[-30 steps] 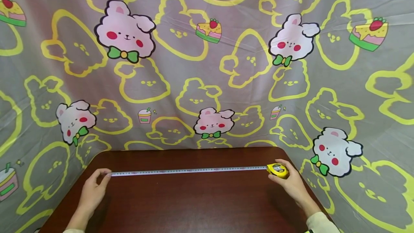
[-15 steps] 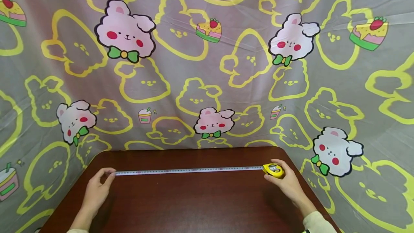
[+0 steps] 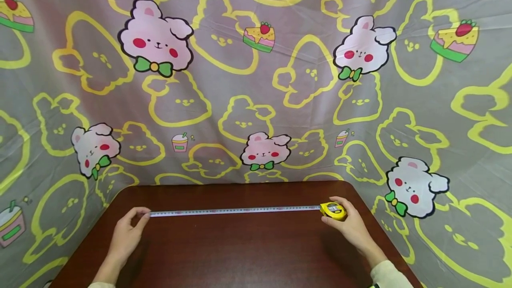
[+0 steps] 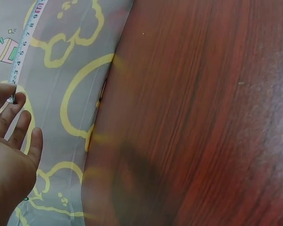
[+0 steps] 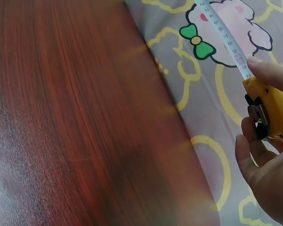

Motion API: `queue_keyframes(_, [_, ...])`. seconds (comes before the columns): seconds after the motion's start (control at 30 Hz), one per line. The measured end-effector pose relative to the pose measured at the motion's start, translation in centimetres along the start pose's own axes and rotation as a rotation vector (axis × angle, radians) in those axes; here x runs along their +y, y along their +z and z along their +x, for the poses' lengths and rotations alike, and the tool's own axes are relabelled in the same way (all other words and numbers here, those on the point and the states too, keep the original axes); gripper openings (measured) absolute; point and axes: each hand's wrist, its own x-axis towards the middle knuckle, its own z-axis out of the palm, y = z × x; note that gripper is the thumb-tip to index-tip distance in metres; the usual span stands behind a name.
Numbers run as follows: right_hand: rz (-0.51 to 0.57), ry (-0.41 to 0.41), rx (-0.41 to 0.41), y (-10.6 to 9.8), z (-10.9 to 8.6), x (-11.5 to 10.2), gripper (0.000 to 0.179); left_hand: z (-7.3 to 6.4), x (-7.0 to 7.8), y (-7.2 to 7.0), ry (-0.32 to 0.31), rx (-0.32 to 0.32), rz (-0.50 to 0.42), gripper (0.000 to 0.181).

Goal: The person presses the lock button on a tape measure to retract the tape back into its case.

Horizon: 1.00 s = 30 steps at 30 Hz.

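A yellow tape measure is held in my right hand, its thumb and fingers wrapped about the case. From the case a white blade runs out straight to the left. My left hand pinches the blade's free end between thumb and forefinger, the other fingers spread loosely, as the left wrist view shows. Printed numbers show along the blade there. In the right wrist view the blade leaves the mouth of the yellow case, with a metal clip and black parts on its side.
A dark red-brown wooden table lies below both hands, which cast shadows on it. Behind it and on both sides hangs a grey curtain printed with yellow outlines and white rabbits.
Both hands have moved inward, the left one to the right and the right one to the left. The stretch of blade between them has become shorter.
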Motion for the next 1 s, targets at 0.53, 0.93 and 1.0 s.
queue_keyframes(0.53, [0.0,-0.06,-0.011,1.9,0.0,-0.5,0.064,-0.2,1.3,1.1,0.038,-0.027,-0.01,0.008])
queue_keyframes(0.93, [-0.055,-0.144,0.015,2.7,0.2,-1.4,0.059,-0.2,2.0,2.7,0.115,-0.03,-0.028,0.003])
queue_keyframes(1.0, [-0.051,-0.141,0.014,2.7,0.2,-1.6,0.058,-0.2,2.3,3.2,0.128,-0.036,-0.03,0.003])
